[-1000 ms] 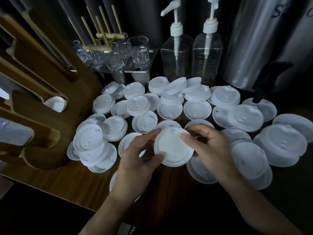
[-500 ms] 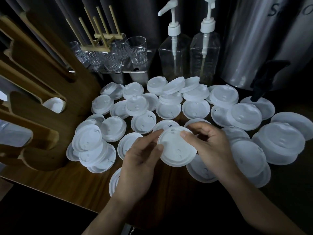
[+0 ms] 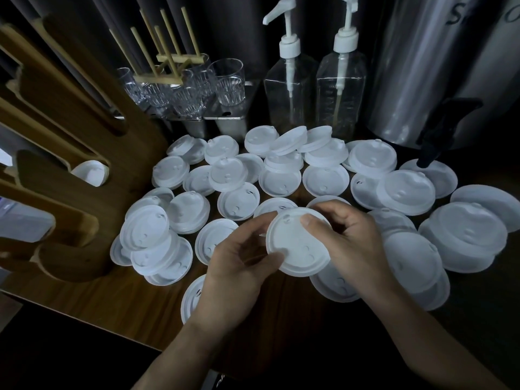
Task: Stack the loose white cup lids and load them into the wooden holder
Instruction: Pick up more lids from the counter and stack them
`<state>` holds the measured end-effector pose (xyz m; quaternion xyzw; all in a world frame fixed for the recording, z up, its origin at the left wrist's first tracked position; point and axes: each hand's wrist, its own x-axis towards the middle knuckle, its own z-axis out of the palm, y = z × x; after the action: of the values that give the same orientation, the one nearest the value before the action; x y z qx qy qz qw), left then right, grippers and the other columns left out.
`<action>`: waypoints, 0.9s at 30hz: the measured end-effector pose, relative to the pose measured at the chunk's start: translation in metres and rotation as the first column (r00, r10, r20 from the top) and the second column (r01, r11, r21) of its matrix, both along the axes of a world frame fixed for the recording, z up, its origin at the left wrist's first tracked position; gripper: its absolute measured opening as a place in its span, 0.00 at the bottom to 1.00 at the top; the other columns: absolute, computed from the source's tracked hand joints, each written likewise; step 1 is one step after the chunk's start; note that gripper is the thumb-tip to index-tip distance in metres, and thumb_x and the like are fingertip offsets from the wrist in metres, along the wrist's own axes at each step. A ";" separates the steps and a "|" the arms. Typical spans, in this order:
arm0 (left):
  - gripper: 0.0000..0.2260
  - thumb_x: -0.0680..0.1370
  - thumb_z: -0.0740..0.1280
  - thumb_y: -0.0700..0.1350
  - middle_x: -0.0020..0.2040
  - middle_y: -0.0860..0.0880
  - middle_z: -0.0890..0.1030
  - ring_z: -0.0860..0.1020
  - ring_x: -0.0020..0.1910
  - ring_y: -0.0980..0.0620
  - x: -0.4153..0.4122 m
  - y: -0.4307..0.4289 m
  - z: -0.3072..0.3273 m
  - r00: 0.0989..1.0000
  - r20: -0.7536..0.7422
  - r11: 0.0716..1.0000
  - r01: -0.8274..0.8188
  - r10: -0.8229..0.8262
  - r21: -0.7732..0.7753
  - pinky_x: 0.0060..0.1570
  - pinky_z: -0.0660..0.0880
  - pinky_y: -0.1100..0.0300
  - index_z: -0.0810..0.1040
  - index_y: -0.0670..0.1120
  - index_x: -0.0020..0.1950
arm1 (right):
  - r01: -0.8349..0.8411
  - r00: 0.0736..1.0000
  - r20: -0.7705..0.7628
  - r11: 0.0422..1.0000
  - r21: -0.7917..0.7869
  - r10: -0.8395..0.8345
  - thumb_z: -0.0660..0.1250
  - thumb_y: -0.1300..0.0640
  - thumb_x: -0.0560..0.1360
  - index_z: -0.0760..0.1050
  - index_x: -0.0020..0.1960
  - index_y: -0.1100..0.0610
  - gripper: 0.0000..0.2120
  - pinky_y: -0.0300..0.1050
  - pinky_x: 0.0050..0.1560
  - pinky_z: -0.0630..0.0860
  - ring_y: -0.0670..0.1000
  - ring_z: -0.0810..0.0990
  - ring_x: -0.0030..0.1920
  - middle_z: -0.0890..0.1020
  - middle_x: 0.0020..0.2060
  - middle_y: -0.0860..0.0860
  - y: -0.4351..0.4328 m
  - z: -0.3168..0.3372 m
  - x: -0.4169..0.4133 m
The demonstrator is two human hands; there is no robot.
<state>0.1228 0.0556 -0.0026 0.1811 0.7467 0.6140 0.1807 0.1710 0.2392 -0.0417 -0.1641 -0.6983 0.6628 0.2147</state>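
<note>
Both my hands hold one white cup lid (image 3: 298,246) just above the wooden counter. My left hand (image 3: 239,266) pinches its left rim between thumb and fingers. My right hand (image 3: 349,237) grips its right rim, thumb on top. Several loose white lids (image 3: 239,201) lie scattered and overlapping across the counter around them. The wooden holder (image 3: 64,170) stands at the left, with a few lids (image 3: 90,171) showing in one of its slots.
Two clear pump bottles (image 3: 289,94) and a steel dispenser (image 3: 439,68) with a black tap (image 3: 439,130) stand at the back. Glass tumblers (image 3: 225,83) and a wooden rack (image 3: 168,60) sit back left. The counter's front edge (image 3: 112,322) runs below my hands.
The lid held in both hands has shifted slightly to the right and tilted. My left fingers have slid along its left rim. The scattered lids have not moved.
</note>
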 end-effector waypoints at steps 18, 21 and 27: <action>0.09 0.79 0.74 0.44 0.54 0.58 0.85 0.82 0.52 0.64 -0.057 -0.057 0.008 0.946 -0.318 0.877 -0.201 0.059 -0.437 0.46 0.74 0.77 0.84 0.55 0.58 | -0.014 1.000 0.023 0.997 0.075 0.013 0.77 0.57 0.75 0.84 0.49 0.49 0.04 0.47 0.44 0.78 0.49 0.85 0.41 0.87 0.42 0.47 0.004 -0.009 -0.002; 0.15 0.76 0.77 0.46 0.59 0.54 0.83 0.81 0.53 0.59 -0.059 -0.064 -0.004 0.887 -0.452 0.799 -0.204 -0.094 -0.566 0.47 0.74 0.74 0.83 0.51 0.61 | -0.019 1.000 0.022 0.995 0.096 0.017 0.77 0.59 0.76 0.84 0.48 0.50 0.05 0.45 0.45 0.77 0.48 0.84 0.40 0.87 0.41 0.47 0.001 -0.009 -0.002; 0.18 0.73 0.79 0.54 0.73 0.54 0.75 0.77 0.68 0.50 -0.052 -0.056 -0.022 0.870 -0.450 0.659 -0.220 -0.201 -0.719 0.57 0.79 0.53 0.84 0.54 0.61 | -0.014 0.999 0.045 0.989 0.149 0.008 0.77 0.58 0.75 0.84 0.46 0.46 0.07 0.42 0.45 0.76 0.46 0.84 0.40 0.87 0.40 0.44 -0.002 -0.008 -0.001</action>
<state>0.0708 0.0001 -0.0242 0.2363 0.9534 0.1836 0.0390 0.1702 0.2369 -0.0498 -0.1582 -0.7514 0.6061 0.2073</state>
